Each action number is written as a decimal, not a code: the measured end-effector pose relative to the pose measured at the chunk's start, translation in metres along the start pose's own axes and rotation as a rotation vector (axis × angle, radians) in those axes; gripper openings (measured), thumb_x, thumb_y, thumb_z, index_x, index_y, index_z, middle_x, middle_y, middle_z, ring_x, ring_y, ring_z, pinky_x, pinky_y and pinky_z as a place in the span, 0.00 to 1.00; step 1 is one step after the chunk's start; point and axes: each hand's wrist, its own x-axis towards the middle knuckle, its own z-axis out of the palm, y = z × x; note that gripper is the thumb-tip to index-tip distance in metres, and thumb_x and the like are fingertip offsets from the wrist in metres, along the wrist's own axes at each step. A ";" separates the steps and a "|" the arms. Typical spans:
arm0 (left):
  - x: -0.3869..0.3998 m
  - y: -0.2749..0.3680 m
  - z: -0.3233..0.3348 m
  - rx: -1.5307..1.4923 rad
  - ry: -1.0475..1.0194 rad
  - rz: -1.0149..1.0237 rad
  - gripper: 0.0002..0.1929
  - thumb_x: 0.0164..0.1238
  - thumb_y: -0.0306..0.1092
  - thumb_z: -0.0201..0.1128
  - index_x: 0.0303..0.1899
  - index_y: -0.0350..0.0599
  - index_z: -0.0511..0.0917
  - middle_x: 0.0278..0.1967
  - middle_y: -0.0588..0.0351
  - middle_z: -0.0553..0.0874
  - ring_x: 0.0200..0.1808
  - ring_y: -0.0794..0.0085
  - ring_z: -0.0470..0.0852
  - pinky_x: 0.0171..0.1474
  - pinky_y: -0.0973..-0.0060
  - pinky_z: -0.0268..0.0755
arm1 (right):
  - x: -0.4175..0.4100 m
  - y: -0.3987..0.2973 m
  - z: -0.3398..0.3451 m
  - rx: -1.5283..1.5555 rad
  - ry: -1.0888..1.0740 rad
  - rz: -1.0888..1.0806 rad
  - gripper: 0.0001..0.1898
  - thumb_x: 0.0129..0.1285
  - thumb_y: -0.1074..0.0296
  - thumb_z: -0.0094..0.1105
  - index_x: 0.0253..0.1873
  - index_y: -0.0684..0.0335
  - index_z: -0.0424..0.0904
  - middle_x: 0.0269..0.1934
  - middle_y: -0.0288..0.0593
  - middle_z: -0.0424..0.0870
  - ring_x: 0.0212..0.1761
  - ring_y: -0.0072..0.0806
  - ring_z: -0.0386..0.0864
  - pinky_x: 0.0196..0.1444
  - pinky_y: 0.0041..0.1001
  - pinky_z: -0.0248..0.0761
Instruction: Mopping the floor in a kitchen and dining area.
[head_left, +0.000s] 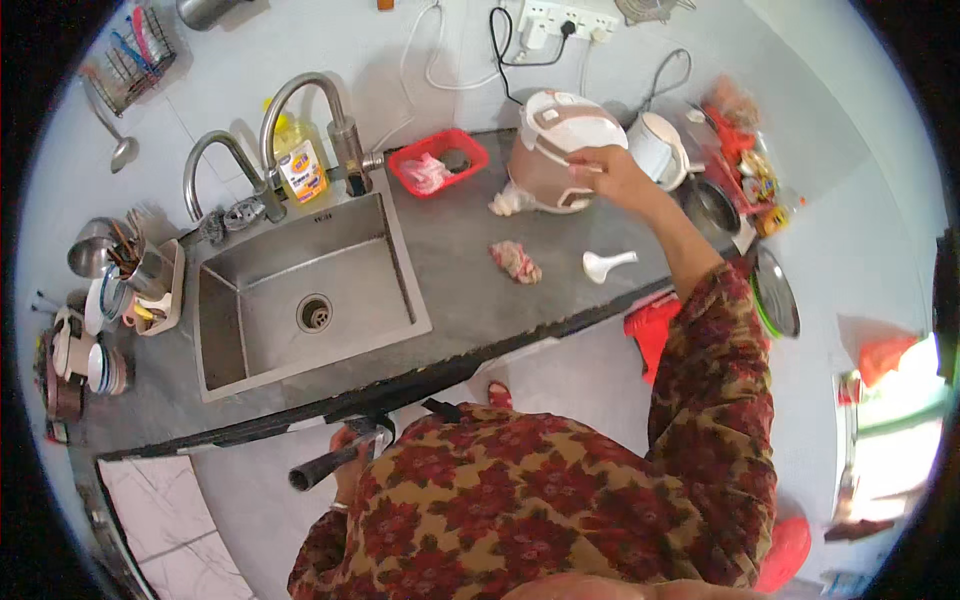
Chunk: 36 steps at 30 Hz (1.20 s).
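Note:
At the counter's back stands a rice cooker (551, 176) with a white lid and a brownish body. My right hand (611, 176) is at its front, fingers closed around the white carry handle. Low by my body, my left hand (351, 457) is wrapped around a black tubular handle (322, 469) with metal parts; my sleeve and body partly hide it. A crumpled pink and beige cloth (515, 262) and a white rice paddle (607, 265) lie on the dark counter in front of the cooker. Another light cloth (506, 201) touches the cooker's base at its left.
Left of the cooker are a red basket (439, 163), a steel sink (300, 300) with two taps and a yellow detergent bottle (302, 172). To its right stand a white electric kettle (658, 150) and a dark pan (711, 206). Cords hang from a wall power strip (570, 24).

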 end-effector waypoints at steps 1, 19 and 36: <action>-0.005 0.016 0.006 0.037 0.085 0.008 0.20 0.60 0.32 0.65 0.53 0.38 0.71 0.40 0.57 0.78 0.43 0.74 0.76 0.47 0.74 0.71 | 0.024 0.019 -0.011 -0.085 0.024 -0.033 0.19 0.58 0.58 0.60 0.48 0.65 0.83 0.42 0.53 0.85 0.43 0.39 0.83 0.48 0.33 0.73; -0.076 -0.043 0.108 0.245 0.480 -0.113 0.13 0.59 0.35 0.63 0.43 0.40 0.78 0.32 0.57 0.82 0.35 0.75 0.80 0.42 0.74 0.74 | 0.205 0.098 -0.033 -0.446 -0.398 0.072 0.34 0.49 0.36 0.59 0.40 0.70 0.81 0.36 0.51 0.84 0.35 0.41 0.80 0.41 0.38 0.72; -0.047 -0.027 0.129 0.377 0.470 0.044 0.14 0.59 0.40 0.64 0.42 0.41 0.79 0.29 0.56 0.82 0.30 0.75 0.80 0.37 0.75 0.74 | 0.213 0.209 -0.141 0.525 -0.007 0.158 0.25 0.66 0.46 0.53 0.46 0.68 0.81 0.37 0.40 0.83 0.33 0.25 0.78 0.39 0.29 0.74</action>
